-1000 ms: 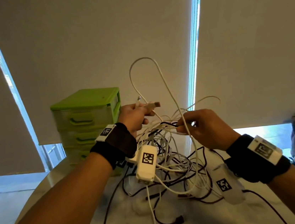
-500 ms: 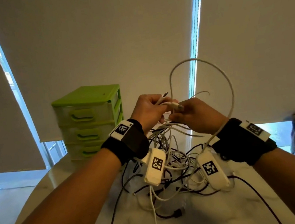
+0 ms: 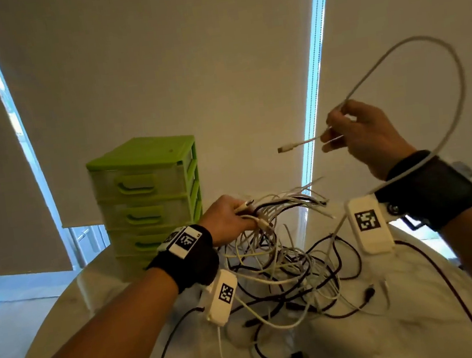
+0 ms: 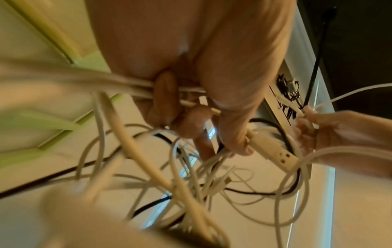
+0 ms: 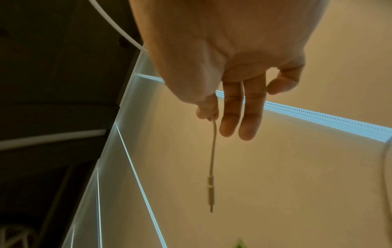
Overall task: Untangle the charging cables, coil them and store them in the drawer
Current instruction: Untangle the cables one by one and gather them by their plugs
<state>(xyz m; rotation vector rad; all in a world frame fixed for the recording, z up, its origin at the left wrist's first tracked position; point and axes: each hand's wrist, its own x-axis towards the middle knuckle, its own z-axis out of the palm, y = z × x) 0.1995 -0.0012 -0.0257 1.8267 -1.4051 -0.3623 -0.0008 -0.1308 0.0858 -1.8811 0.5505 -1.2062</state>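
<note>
My right hand [image 3: 367, 136] is up high and off to the right, grip pinched on one white cable [image 3: 411, 68] a little way back from its plug [image 3: 286, 148]. The plug end sticks out to the left in the head view; in the right wrist view that same plug [image 5: 210, 193] dangles past my fingers [image 5: 241, 109], thumb and forefinger doing the pinching while the other fingers are loose and straight-ish. From the pinch the cable arcs up in a big loop over the hand, drops past my wrist strap and runs into the pile.

My left hand [image 3: 228, 220] is lower, just right of the green drawer unit [image 3: 148, 201], grip clamped round a bunch of white and dark strands from the tangle of cables [image 3: 287, 267]. The left wrist view shows the fingers [image 4: 165, 99] curled over several white strands, with a flat USB plug [image 4: 273, 151] poking out past the thumb. That view is pretty blurry.

The rest of the tangle sits on the pale marble-look desk [image 3: 367, 338] between my arms, white and black cords all looped through each other, a couple of dark plugs lying loose at the near edge of the heap. The drawer unit stands at the back left of the desk with all its drawers pushed in. Roller blinds [image 3: 156, 69] behind, daylight in the gaps.
</note>
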